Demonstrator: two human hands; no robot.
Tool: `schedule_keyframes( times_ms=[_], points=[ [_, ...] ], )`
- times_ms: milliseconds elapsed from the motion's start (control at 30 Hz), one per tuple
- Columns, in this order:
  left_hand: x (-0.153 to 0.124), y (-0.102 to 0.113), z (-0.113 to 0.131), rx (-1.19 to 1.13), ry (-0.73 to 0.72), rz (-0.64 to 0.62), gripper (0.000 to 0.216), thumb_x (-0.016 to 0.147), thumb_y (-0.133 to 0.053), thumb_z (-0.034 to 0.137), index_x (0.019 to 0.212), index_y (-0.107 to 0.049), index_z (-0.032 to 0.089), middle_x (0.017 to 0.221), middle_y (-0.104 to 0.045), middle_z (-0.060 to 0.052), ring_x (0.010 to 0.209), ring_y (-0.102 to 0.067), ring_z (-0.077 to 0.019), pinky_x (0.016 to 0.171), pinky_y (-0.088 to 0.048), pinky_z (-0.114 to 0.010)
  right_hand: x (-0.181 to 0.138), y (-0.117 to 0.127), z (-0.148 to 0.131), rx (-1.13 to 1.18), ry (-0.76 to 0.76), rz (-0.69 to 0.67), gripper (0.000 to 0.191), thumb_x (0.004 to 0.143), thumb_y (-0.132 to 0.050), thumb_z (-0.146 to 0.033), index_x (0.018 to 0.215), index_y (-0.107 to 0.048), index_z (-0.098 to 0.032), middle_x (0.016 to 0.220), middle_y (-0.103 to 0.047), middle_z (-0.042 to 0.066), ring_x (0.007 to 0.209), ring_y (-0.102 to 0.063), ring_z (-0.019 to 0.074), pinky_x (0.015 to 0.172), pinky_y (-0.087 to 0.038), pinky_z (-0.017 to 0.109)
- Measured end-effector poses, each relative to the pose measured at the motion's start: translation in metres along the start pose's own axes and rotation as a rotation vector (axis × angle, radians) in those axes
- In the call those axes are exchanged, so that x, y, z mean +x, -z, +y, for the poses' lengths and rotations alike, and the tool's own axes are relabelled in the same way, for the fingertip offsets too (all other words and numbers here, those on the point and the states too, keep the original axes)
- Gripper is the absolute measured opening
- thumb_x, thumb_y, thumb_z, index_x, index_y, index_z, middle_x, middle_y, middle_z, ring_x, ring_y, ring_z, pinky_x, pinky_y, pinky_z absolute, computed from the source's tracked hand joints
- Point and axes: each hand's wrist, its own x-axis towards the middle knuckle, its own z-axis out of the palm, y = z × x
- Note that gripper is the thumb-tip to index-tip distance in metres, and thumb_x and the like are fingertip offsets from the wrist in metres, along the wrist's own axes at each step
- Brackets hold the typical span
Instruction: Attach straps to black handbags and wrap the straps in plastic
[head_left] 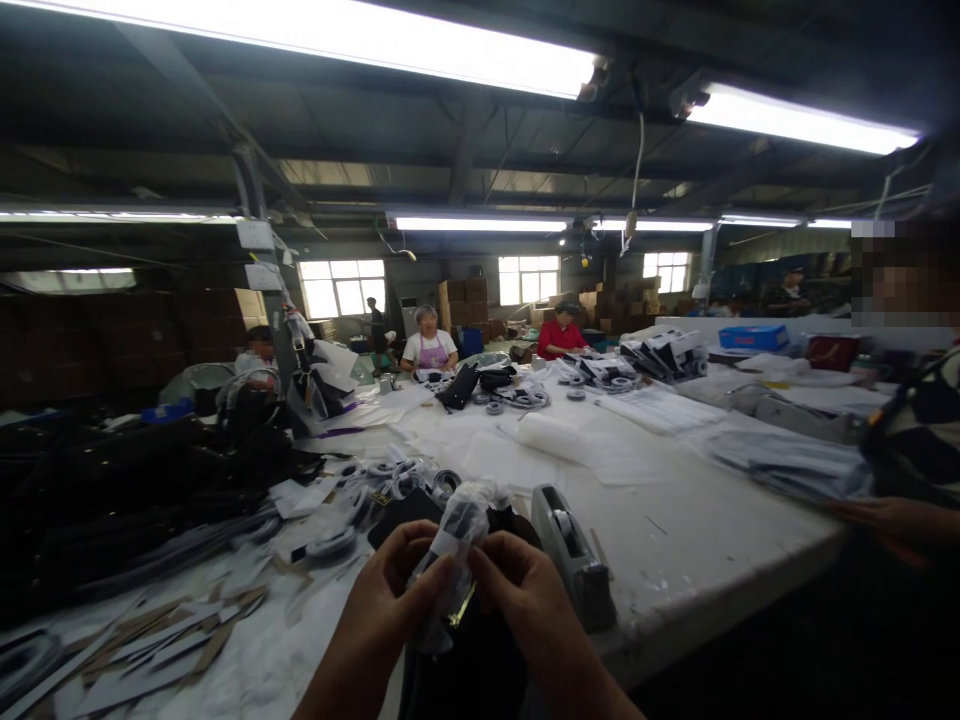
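Observation:
Close in front of me, my left hand (396, 592) and my right hand (523, 590) pinch a crumpled translucent plastic wrap (459, 522) between thumbs and fingers. Below the wrap hangs a black bag-like item (465, 670), with a gold-coloured metal piece (461, 606) showing between my hands. How the wrap is fixed to it cannot be made out. Right of my hands stands a grey tape dispenser (574, 560) with a roll in it. Behind my left hand lies a flat black piece (405, 515), next to several coiled grey-white straps (337, 540).
Black bags (135, 480) are heaped at the left, with cardboard and paper strips (161, 640) in front. White sheets (562, 440) lie across the white table (697, 560). Co-workers sit at the far side; another person's hand (900, 525) is at the right edge. A blue box (752, 337) stands at the back right.

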Motion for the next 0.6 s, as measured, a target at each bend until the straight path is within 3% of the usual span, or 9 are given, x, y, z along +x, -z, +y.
schedule_keyframes(
  times_ms=[200,600],
  points=[
    [-0.008,-0.004,0.004,0.011,-0.011,0.030,0.043,0.069,-0.078,0.046,0.099,-0.064,0.019,0.093,-0.075,-0.006,0.079,-0.071,-0.0234,0.062,-0.055,-0.027,-0.004,-0.015,0.007,0.147,0.008,0.051,0.040,0.080,-0.069,-0.053,0.090,-0.070,-0.014,0.077,-0.068,0.003,0.068,-0.060,0.0160,0.063,-0.049,0.026],
    [-0.003,-0.009,-0.009,0.093,-0.111,0.087,0.045,0.068,-0.077,0.050,0.098,-0.062,0.020,0.089,-0.075,-0.006,0.083,-0.072,-0.0263,0.064,-0.057,-0.027,-0.007,-0.015,0.002,-0.006,0.086,0.084,0.033,0.087,-0.061,-0.049,0.092,-0.066,-0.016,0.085,-0.071,0.008,0.075,-0.067,0.0230,0.066,-0.055,0.031]
  ],
)
